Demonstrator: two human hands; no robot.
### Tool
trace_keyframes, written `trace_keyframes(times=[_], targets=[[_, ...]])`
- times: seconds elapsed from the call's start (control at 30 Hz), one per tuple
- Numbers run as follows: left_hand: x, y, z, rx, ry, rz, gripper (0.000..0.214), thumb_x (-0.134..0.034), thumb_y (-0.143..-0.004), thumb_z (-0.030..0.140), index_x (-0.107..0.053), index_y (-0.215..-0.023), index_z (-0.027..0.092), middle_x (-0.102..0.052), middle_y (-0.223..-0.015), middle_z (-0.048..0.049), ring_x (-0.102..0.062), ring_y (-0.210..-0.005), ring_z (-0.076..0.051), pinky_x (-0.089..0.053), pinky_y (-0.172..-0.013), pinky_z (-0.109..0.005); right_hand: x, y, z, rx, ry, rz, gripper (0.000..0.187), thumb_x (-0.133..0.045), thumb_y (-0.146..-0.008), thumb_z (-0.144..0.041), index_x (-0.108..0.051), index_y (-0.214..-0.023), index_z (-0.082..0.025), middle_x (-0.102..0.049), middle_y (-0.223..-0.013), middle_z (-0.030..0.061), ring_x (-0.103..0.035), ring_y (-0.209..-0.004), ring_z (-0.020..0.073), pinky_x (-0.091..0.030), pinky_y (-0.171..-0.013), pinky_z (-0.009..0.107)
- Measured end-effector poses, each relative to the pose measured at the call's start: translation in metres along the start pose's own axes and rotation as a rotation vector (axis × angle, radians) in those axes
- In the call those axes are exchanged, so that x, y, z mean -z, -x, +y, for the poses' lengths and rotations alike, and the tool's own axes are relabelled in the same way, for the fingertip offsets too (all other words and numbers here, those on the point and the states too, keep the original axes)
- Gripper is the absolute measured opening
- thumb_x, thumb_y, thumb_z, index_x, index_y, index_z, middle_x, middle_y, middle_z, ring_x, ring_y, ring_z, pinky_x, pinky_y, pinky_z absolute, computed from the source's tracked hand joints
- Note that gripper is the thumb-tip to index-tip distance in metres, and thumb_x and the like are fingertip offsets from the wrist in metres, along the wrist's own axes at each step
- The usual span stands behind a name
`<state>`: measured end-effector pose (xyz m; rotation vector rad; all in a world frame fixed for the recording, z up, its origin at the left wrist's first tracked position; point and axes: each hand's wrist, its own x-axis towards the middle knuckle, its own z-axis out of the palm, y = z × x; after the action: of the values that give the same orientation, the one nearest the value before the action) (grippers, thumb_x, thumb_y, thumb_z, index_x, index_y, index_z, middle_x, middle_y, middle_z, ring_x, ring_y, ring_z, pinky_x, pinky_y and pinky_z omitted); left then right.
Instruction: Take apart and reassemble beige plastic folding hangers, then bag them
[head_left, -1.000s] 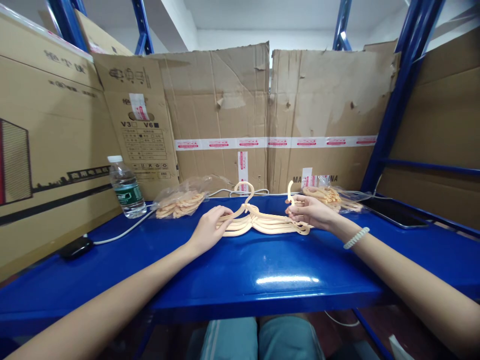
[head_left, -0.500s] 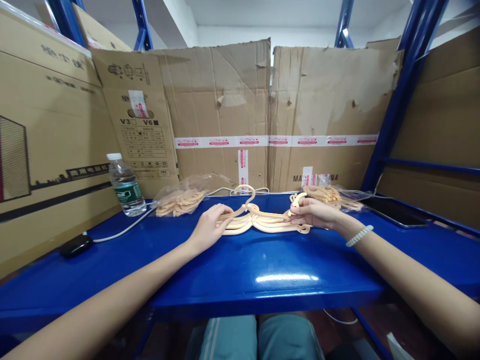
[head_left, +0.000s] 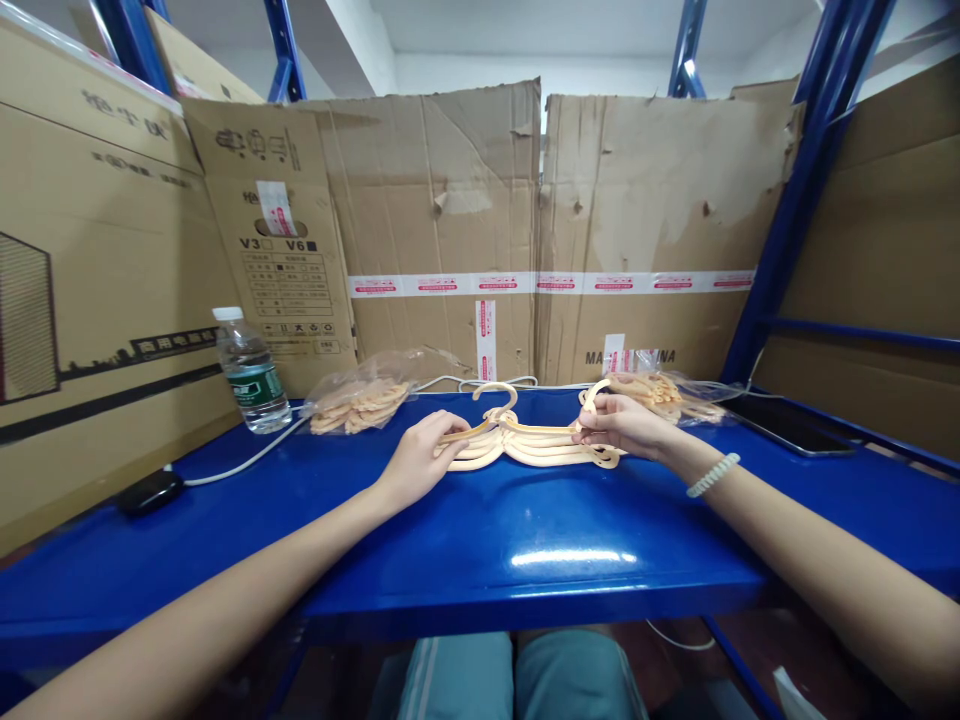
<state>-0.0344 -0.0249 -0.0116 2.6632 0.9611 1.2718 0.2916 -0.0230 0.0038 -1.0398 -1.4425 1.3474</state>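
Cream plastic clothes hangers (head_left: 551,454) lie in a stack on the blue tabletop. The top hanger (head_left: 541,430) has its hook (head_left: 501,397) pointing away from me. My left hand (head_left: 420,458) is closed around this hanger's left arm, thumb and fingers pinching it just above the stack. At its right end, my right hand (head_left: 626,424) pinches a small curved cream hook piece (head_left: 598,392), fingertips against the hanger's end. Whether the piece is joined to the hanger is hidden by the fingers.
Clear bags of cream plastic parts lie behind on the left (head_left: 364,402) and right (head_left: 660,392). A water bottle (head_left: 255,385), a black device (head_left: 150,492) with a white cable, and a dark phone or tablet (head_left: 791,428) rest on the blue table (head_left: 465,550). Cardboard (head_left: 450,220) walls the back.
The top hanger's hook has tipped lower and slightly right. My right hand has shifted a little left, and the small hook piece has turned slightly. My left hand keeps nearly the same place.
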Motion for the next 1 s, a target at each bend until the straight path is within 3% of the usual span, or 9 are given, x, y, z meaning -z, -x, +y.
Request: trace_keyframes(times=[0.4, 0.63, 0.73, 0.83, 1.0], targets=[[0.001, -0.001, 0.004, 0.015, 0.008, -0.017, 0.013, -0.05, -0.092, 0.024, -0.06, -0.097, 0.019, -0.069, -0.092, -0.0058, -0.065, -0.086, -0.021, -0.051, -0.076, -0.032, -0.005, -0.007, 0.007, 0.192, 0.131, 0.174, 0.037, -0.088, -0.054, -0.034, -0.055, -0.059, -0.019, -0.067, -0.056, 0.0032, -0.061, -0.053, 0.0143, -0.051, -0.055, 0.027], [0.001, -0.002, 0.0, 0.034, -0.04, 0.006, 0.013, -0.054, -0.09, 0.024, -0.061, -0.098, 0.019, -0.067, -0.088, -0.0041, -0.063, -0.081, -0.02, -0.05, -0.074, -0.032, -0.006, -0.002, 0.0, 0.28, 0.09, 0.217, 0.04, -0.086, -0.059, -0.044, -0.061, -0.079, -0.019, -0.069, -0.082, 0.0038, -0.063, -0.072, 0.0163, -0.052, -0.063, 0.028], [0.003, -0.003, -0.003, 0.041, -0.066, 0.019, 0.012, -0.053, -0.09, 0.024, -0.062, -0.096, 0.018, -0.065, -0.086, -0.0038, -0.061, -0.077, -0.019, -0.049, -0.071, -0.03, 0.006, -0.001, -0.006, 0.33, 0.071, 0.229, 0.042, -0.08, -0.064, -0.052, -0.063, -0.089, -0.022, -0.065, -0.079, 0.0006, -0.061, -0.073, 0.0156, -0.05, -0.064, 0.029], [0.007, -0.005, -0.004, 0.035, -0.089, 0.03, 0.011, -0.053, -0.089, 0.023, -0.061, -0.093, 0.018, -0.063, -0.085, -0.0036, -0.059, -0.075, -0.018, -0.047, -0.07, -0.03, 0.026, 0.002, -0.013, 0.349, 0.107, 0.224, 0.04, -0.077, -0.065, -0.056, -0.064, -0.084, -0.023, -0.061, -0.069, -0.0013, -0.059, -0.067, 0.0147, -0.05, -0.067, 0.032], [0.017, -0.007, -0.002, -0.032, -0.101, -0.023, 0.008, -0.053, -0.087, 0.022, -0.06, -0.087, 0.018, -0.06, -0.081, -0.0029, -0.058, -0.073, -0.017, -0.046, -0.069, -0.028, 0.056, 0.012, -0.026, 0.285, 0.343, 0.121, 0.037, -0.085, -0.061, -0.044, -0.07, -0.084, -0.02, -0.069, -0.079, 0.0029, -0.063, -0.074, 0.0179, -0.05, -0.076, 0.035]])
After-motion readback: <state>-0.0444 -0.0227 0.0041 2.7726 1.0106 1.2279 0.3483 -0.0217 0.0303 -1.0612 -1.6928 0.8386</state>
